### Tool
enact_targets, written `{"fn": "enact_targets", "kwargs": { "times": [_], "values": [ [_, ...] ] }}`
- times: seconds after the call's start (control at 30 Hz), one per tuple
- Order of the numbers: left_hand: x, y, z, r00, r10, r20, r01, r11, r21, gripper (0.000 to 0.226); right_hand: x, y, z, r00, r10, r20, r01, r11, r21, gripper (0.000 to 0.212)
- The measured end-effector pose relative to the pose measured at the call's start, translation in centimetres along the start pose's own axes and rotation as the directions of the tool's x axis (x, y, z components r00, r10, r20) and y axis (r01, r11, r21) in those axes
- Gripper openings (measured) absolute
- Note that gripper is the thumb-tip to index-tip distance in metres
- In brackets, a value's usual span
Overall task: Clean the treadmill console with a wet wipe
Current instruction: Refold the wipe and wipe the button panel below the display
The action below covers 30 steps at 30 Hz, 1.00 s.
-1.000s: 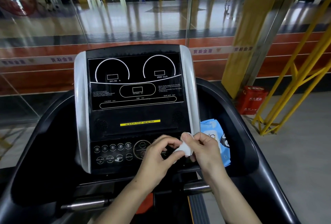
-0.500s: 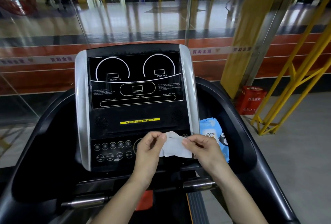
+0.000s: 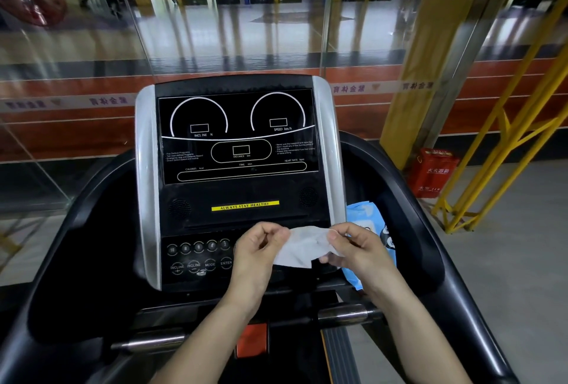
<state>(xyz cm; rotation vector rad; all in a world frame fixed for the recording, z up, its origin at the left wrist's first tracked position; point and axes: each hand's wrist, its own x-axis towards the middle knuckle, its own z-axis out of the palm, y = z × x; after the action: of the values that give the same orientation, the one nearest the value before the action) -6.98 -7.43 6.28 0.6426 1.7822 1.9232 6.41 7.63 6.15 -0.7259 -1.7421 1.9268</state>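
The treadmill console (image 3: 238, 138) stands in front of me, a black display panel with silver side strips and a button panel (image 3: 198, 257) below. A white wet wipe (image 3: 302, 247) is stretched out in front of the button panel. My left hand (image 3: 256, 256) pinches its left edge and my right hand (image 3: 358, 250) pinches its right edge. The wipe hangs partly unfolded between them and hides the console's right-hand buttons.
A blue wet-wipe pack (image 3: 373, 230) lies in the console's right side tray, partly behind my right hand. Black handrails (image 3: 408, 199) curve along both sides. A glass wall stands beyond; a red box (image 3: 435, 173) and yellow steel frame (image 3: 507, 144) are to the right.
The wipe went from a small wad held between both hands to a spread sheet. My hands have moved apart, pulling it open.
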Motion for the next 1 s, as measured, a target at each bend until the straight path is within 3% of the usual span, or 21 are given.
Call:
{"fn": "enact_targets", "kwargs": {
  "times": [0.13, 0.27, 0.33, 0.4, 0.5, 0.67, 0.8, 0.93, 1.0],
  "values": [
    [0.2, 0.4, -0.7, 0.998, -0.038, 0.045, 0.041, 0.997, -0.067, 0.01, 0.0, 0.3, -0.2, 0.996, 0.079, 0.036, -0.08, 0.997, 0.02, 0.019],
    [1.4, 1.7, -1.1, 0.994, 0.096, 0.057, -0.1, 0.992, 0.075, 0.023, 0.0, 0.3, -1.6, 0.983, 0.066, 0.169, -0.001, 0.933, -0.36, 0.019],
    [1.8, 2.6, -0.9, 0.971, 0.178, 0.157, -0.211, 0.951, 0.226, 0.028, 0.2, 0.3, -1.8, 0.98, 0.068, 0.186, 0.026, 0.888, -0.46, 0.021],
    [2.0, 3.5, -0.4, 0.943, 0.212, 0.256, -0.29, 0.9, 0.325, 0.029, 0.3, 0.1, -1.3, 0.996, -0.013, 0.093, 0.054, 0.889, -0.455, 0.02],
    [2.2, 4.6, 0.2, 0.919, 0.255, 0.301, -0.365, 0.839, 0.404, 0.026, 0.1, -0.9, 0.3, 0.972, -0.179, -0.154, 0.133, 0.954, -0.269, 0.013],
    [2.9, 5.2, 0.5, 0.922, 0.286, 0.26, -0.37, 0.849, 0.377, 0.026, -0.4, -1.1, 2.7, 0.963, -0.233, -0.136, 0.208, 0.962, -0.174, 0.007],
    [3.0, 5.3, 1.0, 0.925, 0.286, 0.249, -0.359, 0.872, 0.333, 0.027, -0.4, -0.8, 3.9, 0.952, -0.25, -0.179, 0.215, 0.957, -0.196, 0.023],
    [4.2, 5.3, 0.8, 0.955, 0.289, 0.066, -0.296, 0.927, 0.23, 0.028, -0.4, -0.1, 2.9, 0.974, -0.167, -0.156, 0.117, 0.951, -0.286, 0.024],
    [4.5, 5.4, 0.5, 0.965, 0.25, 0.081, -0.261, 0.948, 0.184, 0.028, -0.6, 0.1, 2.5, 0.985, -0.096, -0.143, 0.049, 0.952, -0.301, 0.02]
  ]
}}
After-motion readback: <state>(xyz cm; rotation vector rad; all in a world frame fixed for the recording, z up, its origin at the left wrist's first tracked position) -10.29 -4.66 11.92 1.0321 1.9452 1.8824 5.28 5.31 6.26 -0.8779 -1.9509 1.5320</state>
